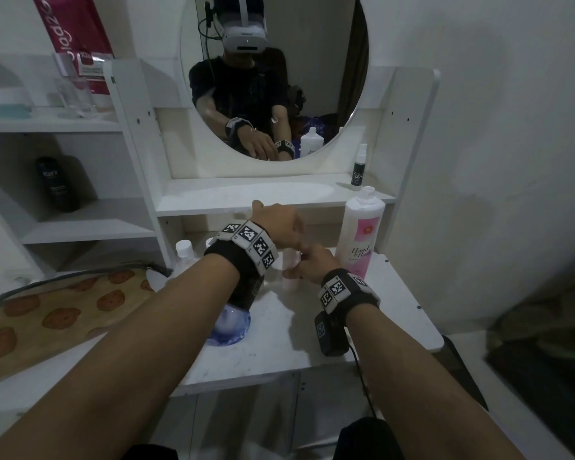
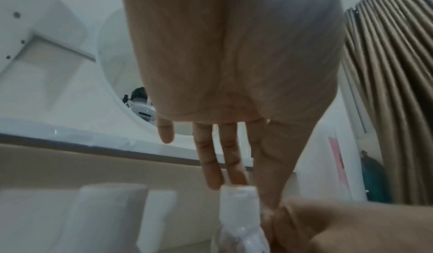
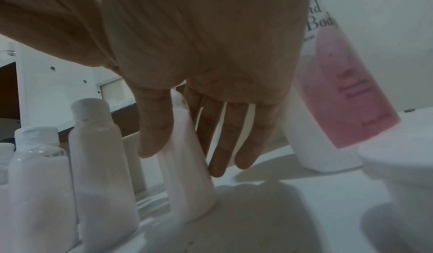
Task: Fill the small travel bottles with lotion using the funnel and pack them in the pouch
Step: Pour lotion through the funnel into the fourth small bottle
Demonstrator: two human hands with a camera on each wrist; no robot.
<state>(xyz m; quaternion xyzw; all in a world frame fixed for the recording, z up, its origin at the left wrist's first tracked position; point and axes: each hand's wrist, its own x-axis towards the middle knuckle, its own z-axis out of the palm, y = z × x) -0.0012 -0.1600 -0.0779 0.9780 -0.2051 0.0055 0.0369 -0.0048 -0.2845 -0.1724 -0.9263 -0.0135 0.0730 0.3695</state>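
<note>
While your right hand (image 1: 312, 263) grips the full travel bottle (image 3: 187, 183) mid-body and your left hand (image 1: 279, 224) pinches its cap (image 2: 237, 194), hold gently: soft walls likely squeeze, possibly slick.

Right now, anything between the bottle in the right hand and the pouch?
Yes. The left forearm crosses that path, the funnel sits under its wrist, and filled bottles stand left of the held bottle. The right hand grips it; the left hand pinches its cap.

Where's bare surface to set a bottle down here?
Free: tabletop front, right of the funnel; shelf below the mirror, left of the spray bottle. Crowded: back edge, with travel bottles, left hand, right hand, lotion bottle.
</note>
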